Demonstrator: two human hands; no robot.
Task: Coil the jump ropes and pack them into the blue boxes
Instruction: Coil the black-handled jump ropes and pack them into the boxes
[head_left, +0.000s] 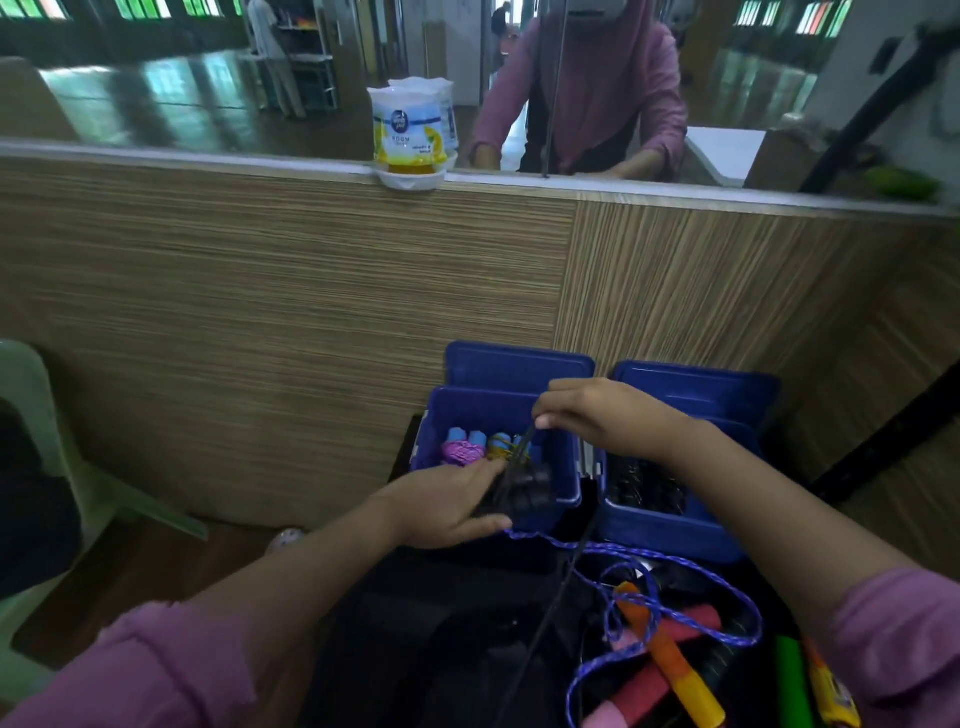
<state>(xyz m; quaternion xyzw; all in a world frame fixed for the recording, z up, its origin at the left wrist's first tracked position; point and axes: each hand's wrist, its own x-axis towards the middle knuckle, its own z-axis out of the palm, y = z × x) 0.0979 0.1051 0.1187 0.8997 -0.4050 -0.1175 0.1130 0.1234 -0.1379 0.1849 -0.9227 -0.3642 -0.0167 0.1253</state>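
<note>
Head view, looking down at two hands over two blue boxes. Left hand (447, 506) curled around the black handles (527, 493) of a black rope (550, 597), just above the near rim of the left blue box (566, 467). Right hand (597, 410) up higher, pinching the black cord between finger and thumb, over the same box. Cord running down from the handles toward the pile below, loose and not wound up yet.

Looks like the coiling step, only partly done. Next move probably needs the right hand to loop the cord round and round the handles, then tuck the bundle down into the box.

Already in the left box: some small bundles, pink, blue and yellow (483, 447). Right blue box (670, 535) holding dark stuff, hard to tell what. Both lids (519, 364) standing open at the back.

More ropes waiting in a pile below on the right: a blue braided rope (675, 566), an orange handle (670, 654), a red handle (649, 686). Blue rope lying close under the left hand, so could snag.

Wooden wall (285, 312) right behind the boxes, so little room at the back. More room on the left side, near the green chair (31, 395).
</note>
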